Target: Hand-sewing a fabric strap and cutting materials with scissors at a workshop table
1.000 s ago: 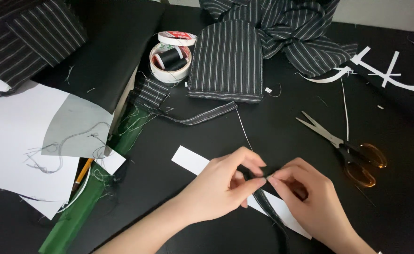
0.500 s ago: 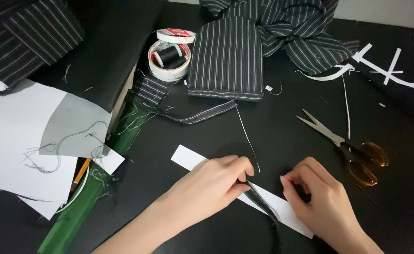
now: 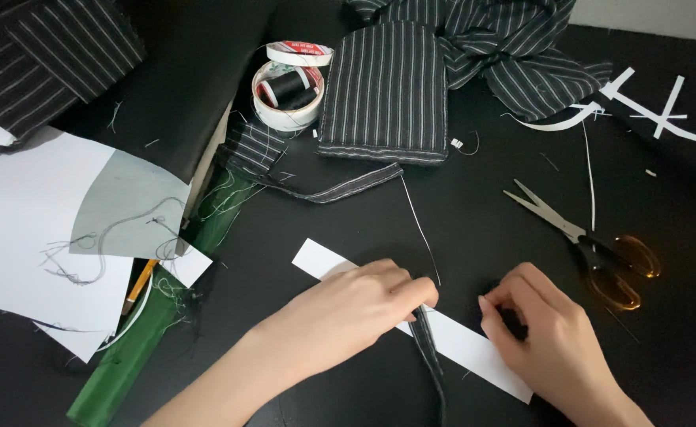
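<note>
Two hands are working one white paper strip (image 3: 458, 341) on the black table (image 3: 490, 205); left hand (image 3: 356, 304) is pinching one dark fabric strip (image 3: 428, 348); right hand (image 3: 549, 336), fingers curled, is pressing the paper; one pair of scissors (image 3: 581, 237) is lying nearby.

Left hand (image 3: 356, 304): lower centre, fingertips pinching a dark fabric strip (image 3: 428, 352) across a white paper strip (image 3: 466, 344).
Right hand (image 3: 549, 336): lower right, pressing the paper.
Scissors (image 3: 593, 245): right, lying open.
</note>
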